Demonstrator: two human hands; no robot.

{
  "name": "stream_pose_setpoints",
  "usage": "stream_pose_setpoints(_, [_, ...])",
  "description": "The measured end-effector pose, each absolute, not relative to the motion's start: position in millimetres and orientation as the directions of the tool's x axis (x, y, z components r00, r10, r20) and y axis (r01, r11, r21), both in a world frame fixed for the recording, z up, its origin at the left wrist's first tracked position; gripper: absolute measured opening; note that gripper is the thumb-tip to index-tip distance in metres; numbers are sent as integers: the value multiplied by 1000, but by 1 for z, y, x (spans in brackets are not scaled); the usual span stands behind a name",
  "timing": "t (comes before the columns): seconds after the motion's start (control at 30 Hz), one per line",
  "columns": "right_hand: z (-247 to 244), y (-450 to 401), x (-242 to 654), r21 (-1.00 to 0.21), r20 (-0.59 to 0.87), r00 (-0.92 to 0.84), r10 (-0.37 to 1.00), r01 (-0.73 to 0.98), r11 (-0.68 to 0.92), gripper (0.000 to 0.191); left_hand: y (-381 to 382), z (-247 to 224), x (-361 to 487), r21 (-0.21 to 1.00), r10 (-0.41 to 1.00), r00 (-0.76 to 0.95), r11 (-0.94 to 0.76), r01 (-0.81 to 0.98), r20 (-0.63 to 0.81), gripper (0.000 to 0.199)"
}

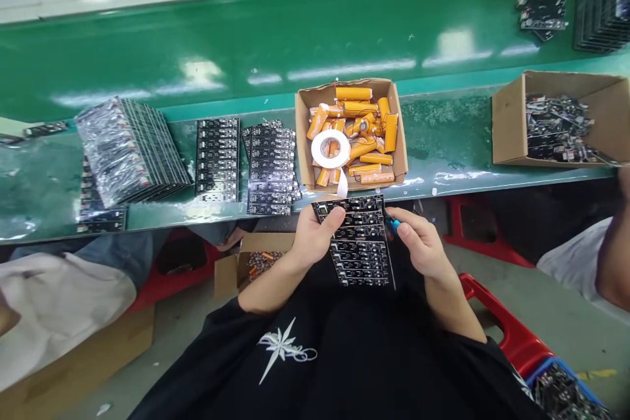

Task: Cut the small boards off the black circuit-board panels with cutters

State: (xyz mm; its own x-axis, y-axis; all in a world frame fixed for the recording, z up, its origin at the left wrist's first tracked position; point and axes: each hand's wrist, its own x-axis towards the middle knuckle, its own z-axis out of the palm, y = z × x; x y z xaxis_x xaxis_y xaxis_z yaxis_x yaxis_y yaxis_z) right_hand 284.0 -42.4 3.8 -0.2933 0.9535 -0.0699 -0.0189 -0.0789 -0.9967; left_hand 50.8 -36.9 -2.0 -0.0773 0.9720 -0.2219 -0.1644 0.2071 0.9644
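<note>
My left hand (317,233) grips a black circuit board panel (361,262) by its upper left, thumb on top. The panel is made of several strips and is held tilted over my lap, below the bench edge. In my closed right hand (420,243) is a small blue-handled tool (393,224). Its dark tip meets the panel's upper right edge, and most of the tool is hidden by my fingers. Just beyond the panel, a cardboard box (301,144) holds orange wrapped cylinders (377,159), with a white tape roll (315,148) on top.
Left on the green bench (443,138) lie loose panels (216,167) and a wrapped panel stack (142,144). Rightward stands a box of small boards (509,121). Another person's arm (613,262) shows at right, a sleeve (73,302) at left. Red stools (512,321) stand below.
</note>
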Motion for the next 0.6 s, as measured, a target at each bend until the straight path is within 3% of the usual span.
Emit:
stream_pose_setpoints(0.17, [4, -44, 281, -992, -125, -232, 965, 10, -126, 51, -34, 10, 51, 953, 960, -34, 271, -134, -277, 59])
stream_pose_setpoints(0.23, [0, -45, 277, -963, -194, -307, 932, -120, -240, 56, -33, 11, 55, 896, 923, 41, 381, -230, -382, 62])
stream_pose_setpoints(0.33, [-6, -44, 279, -792, -256, -469, 845, -399, -462, 66, -34, 9, 59, 728, 825, 226, 564, -390, -519, 65])
stream_pose_setpoints(0.4, [-7, -45, 297, -736, -275, -451, 849, -470, -488, 63, -34, 8, 54, 683, 810, 258, 584, -439, -527, 64])
stream_pose_setpoints(0.5, [-16, -45, 356, -855, -299, -329, 895, -325, -405, 55, -27, 11, 23, 822, 908, 70, 405, -401, -414, 65])
stream_pose_setpoints(0.57, [-33, -42, 405, -906, -387, -289, 876, -56, -419, 60, -14, 14, -11, 941, 951, -150, 227, -250, -270, 65])
stream_pose_setpoints(0.6, [-44, -38, 426, -882, -470, -258, 844, 159, -443, 64, -4, 15, -29, 977, 949, -252, 156, -144, -189, 64])
